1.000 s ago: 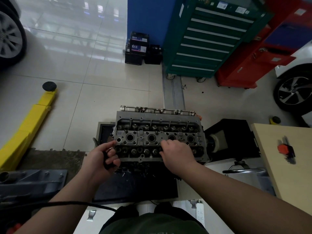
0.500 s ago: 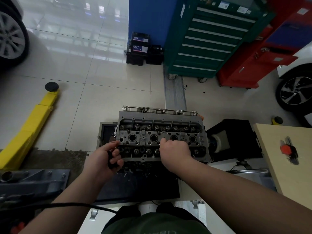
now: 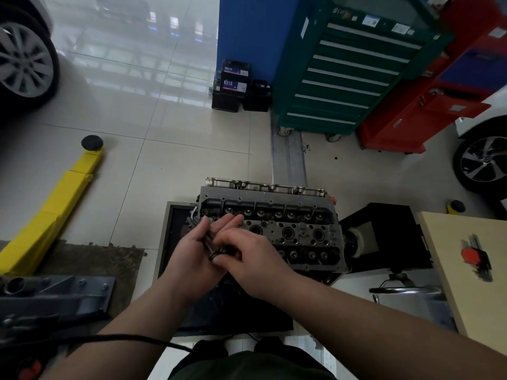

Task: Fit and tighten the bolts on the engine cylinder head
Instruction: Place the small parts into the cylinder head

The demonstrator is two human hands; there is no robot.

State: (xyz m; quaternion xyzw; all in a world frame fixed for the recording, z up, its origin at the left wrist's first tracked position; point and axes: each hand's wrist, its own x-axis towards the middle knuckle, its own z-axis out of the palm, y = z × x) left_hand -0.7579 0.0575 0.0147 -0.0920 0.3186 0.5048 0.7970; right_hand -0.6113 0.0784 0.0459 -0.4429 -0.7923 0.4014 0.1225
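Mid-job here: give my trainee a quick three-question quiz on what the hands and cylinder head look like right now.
1. True or false: the left hand holds several bolts.
2. What is the right hand doing? A) resting on the tool cabinet B) pinching a bolt head at the left palm C) hanging idle
3. Fill in: both hands are over the ___ end of the cylinder head, as the camera sees it.

Key: 1 true; 2 B; 3 left.
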